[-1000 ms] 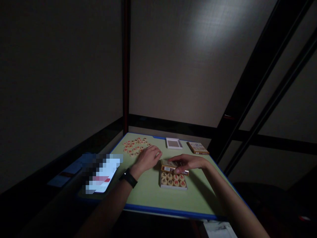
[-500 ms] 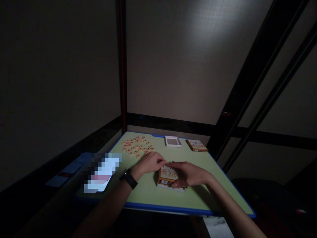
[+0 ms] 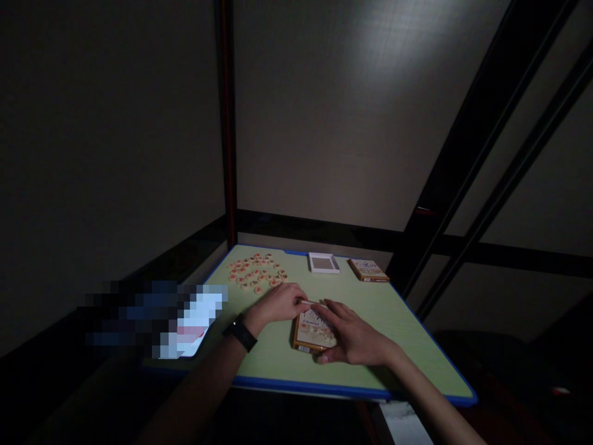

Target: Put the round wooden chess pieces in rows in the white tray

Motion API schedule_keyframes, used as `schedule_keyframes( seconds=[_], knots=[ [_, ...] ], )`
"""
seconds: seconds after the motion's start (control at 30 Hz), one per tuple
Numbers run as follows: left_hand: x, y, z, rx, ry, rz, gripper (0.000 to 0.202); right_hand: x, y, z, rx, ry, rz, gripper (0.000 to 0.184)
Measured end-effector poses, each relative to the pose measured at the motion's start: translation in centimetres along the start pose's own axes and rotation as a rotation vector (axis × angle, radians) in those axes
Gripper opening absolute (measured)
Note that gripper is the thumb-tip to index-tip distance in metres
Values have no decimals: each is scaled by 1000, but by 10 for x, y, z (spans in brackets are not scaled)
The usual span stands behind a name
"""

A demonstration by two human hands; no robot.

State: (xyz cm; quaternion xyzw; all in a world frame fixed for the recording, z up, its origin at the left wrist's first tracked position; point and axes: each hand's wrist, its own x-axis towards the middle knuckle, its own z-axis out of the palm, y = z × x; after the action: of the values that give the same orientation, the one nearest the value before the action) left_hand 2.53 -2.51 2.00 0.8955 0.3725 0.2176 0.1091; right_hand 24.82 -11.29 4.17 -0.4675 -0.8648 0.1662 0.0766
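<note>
A small orange box with a printed lid [image 3: 309,329] lies on the green table [image 3: 380,321] in front of me. My right hand [image 3: 353,337] rests flat on its lid, fingers stretched over it. My left hand [image 3: 277,304], with a dark band on the wrist, touches the box's far left corner with its fingertips together. Beyond my left hand, several round wooden game pieces [image 3: 256,272] with red marks lie loose on the table.
At the table's far edge stand a white open tray [image 3: 323,262] and a second orange box [image 3: 368,270]. A blurred bright object [image 3: 194,324] lies at the table's left edge. Dark beams and walls surround the blue-edged table.
The lid, held above the open box of pieces a second ago, now sits down over it. Both hands have come down onto the closed box.
</note>
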Motion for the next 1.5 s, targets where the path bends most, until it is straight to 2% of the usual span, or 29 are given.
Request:
schedule_keyframes(
  seconds=[0.17,0.3,0.47,0.53,0.6,0.67,0.73,0.83,0.97,1.07,1.27,1.4,1.5],
  knots=[
    [2,0,1,1,-17,-25,23,1,8,4,52,-5,57,118],
    [1,2,1,75,2,-29,25,3,28,5,170,52,84,118],
    [-2,9,1,249,75,-1,30,11,52,0,276,155,-50,109],
    [-3,13,2,250,91,5,34,15,59,-2,266,208,-31,103],
    [-5,17,4,197,95,19,45,19,65,-5,254,246,57,101],
    [-6,21,8,130,62,52,70,21,69,-9,305,233,150,100],
    [-7,24,12,90,-11,88,93,23,69,-16,408,186,224,98],
    [-8,27,19,92,-109,87,106,26,61,-27,535,164,329,86],
    [-8,26,21,101,-170,60,111,33,50,-38,636,139,397,66],
    [-9,24,19,99,-208,72,113,37,48,-40,664,129,423,60],
    [-10,22,17,105,-241,92,115,42,54,-36,695,104,441,62],
    [-10,20,20,112,-226,92,115,44,55,-25,804,100,392,69],
    [-10,20,21,109,-225,85,114,44,56,-18,910,135,403,66]
  ],
)
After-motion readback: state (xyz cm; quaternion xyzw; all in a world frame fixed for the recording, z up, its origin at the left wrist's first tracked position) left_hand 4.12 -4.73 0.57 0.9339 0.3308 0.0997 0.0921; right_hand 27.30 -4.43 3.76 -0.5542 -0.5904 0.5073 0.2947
